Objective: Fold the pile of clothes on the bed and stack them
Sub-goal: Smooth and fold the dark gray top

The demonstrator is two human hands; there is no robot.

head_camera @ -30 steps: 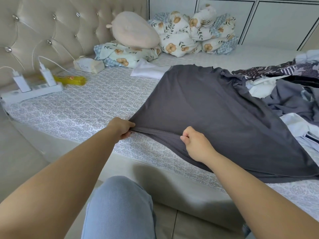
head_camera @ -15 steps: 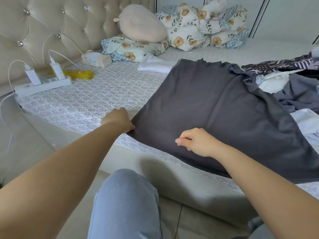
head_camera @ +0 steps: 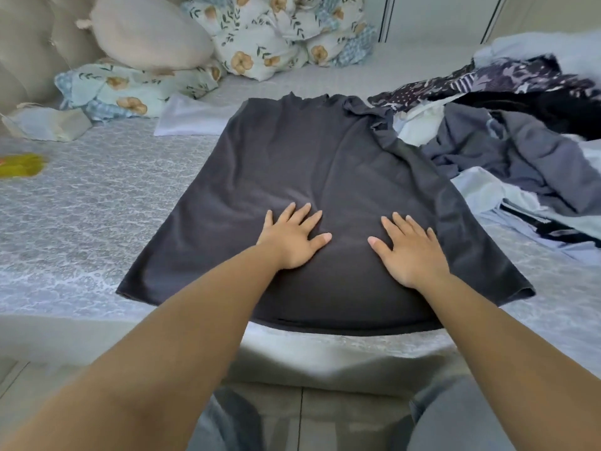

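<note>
While flattening before folding: dark grey shirt (head_camera: pixel 312 177) spread on bed (head_camera: pixel 97 203), hem at near edge, collar away. Left hand (head_camera: pixel 292 237) and right hand (head_camera: pixel 408 252) both flat, fingers wide, pressing lower half, gripping nothing; likely smoothing creases so folds land square. Right sleeve area bunched against unfolded pile (head_camera: pixel 507 138), touching it. Folded white piece (head_camera: pixel 192 117) just beyond shirt's far left corner, probably stack start. Pillows (head_camera: pixel 247 37) at headboard.
</note>
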